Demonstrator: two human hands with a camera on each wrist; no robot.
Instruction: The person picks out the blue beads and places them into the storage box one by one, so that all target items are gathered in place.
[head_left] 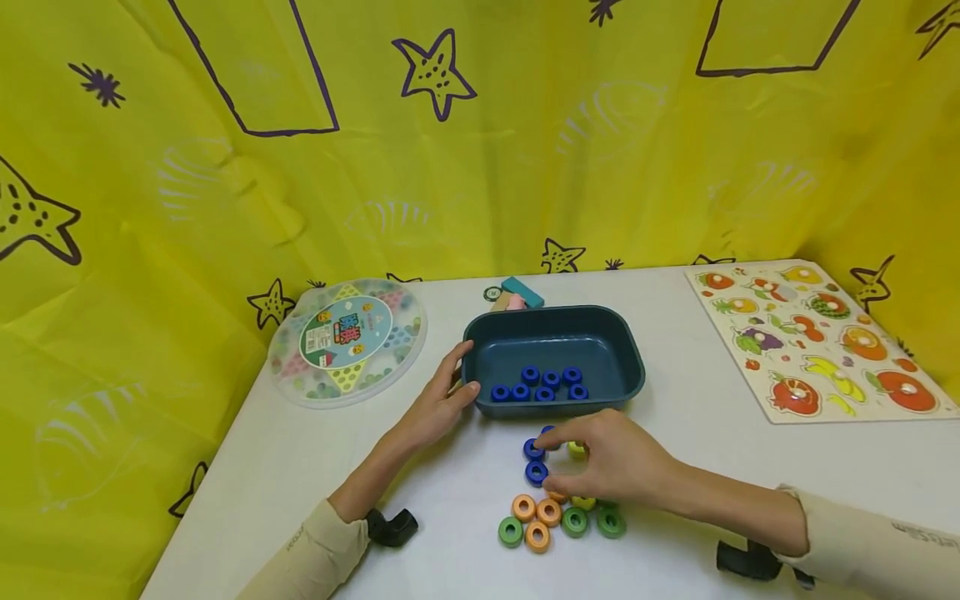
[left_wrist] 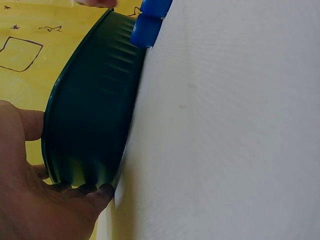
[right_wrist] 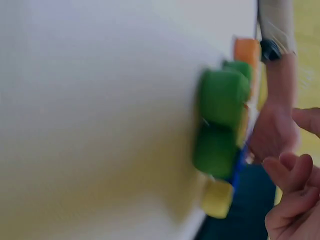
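A dark teal plastic bin point(head_left: 555, 323) stands on the white table with several blue rings point(head_left: 551, 379) inside. My left hand point(head_left: 442, 404) grips its left end, thumb near the front corner and fingers along the side; the left wrist view shows this hand point(left_wrist: 55, 190) around the bin's end wall point(left_wrist: 90, 100). My right hand point(head_left: 618, 458) hovers in front of the bin, thumb and index finger apart beside loose blue rings point(head_left: 536, 473), with nothing seen between them. Orange rings point(head_left: 549, 512), green rings point(head_left: 511, 532) and partly hidden yellow rings point(head_left: 576, 450) lie around it.
A round clear case with a printed label point(head_left: 348, 342) lies at the left. At the right is a fruit puzzle board point(head_left: 817, 342). Small items, including a teal block point(head_left: 522, 292), sit behind the bin. A yellow patterned curtain point(head_left: 480, 183) hangs beyond the table.
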